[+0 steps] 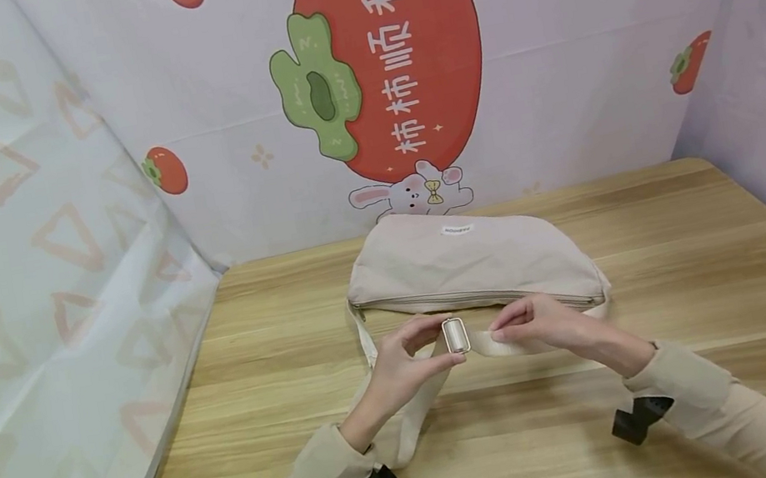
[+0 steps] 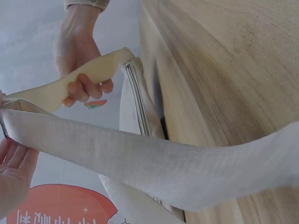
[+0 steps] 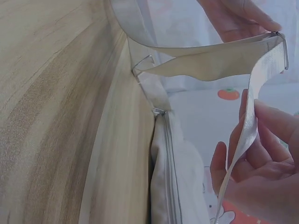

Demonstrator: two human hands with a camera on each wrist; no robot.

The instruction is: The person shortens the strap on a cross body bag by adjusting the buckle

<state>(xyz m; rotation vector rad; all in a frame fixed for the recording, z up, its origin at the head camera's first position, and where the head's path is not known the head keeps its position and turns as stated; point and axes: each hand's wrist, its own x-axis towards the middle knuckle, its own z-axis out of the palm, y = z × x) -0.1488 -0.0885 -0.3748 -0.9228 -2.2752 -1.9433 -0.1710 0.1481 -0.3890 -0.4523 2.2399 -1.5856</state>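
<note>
A beige fabric shoulder bag (image 1: 469, 254) lies on the table, its zipper (image 1: 439, 298) along the near side. My left hand (image 1: 404, 362) pinches the metal strap slider (image 1: 456, 336) between thumb and fingers, raised in front of the bag. The webbing strap (image 2: 103, 144) passes through this slider and drops in a loop toward the table. To the right of the slider, my right hand (image 1: 545, 322) pinches the strap between thumb and fingers, as the right wrist view also shows. A metal ring (image 3: 143, 64) joins the strap near the bag's end.
The wooden table (image 1: 281, 357) reaches back to a printed cloth backdrop (image 1: 560, 116) with a large red persimmon picture. A pale cloth (image 1: 41, 288) hangs along the left side. Black straps (image 1: 641, 417) hang at both sleeves.
</note>
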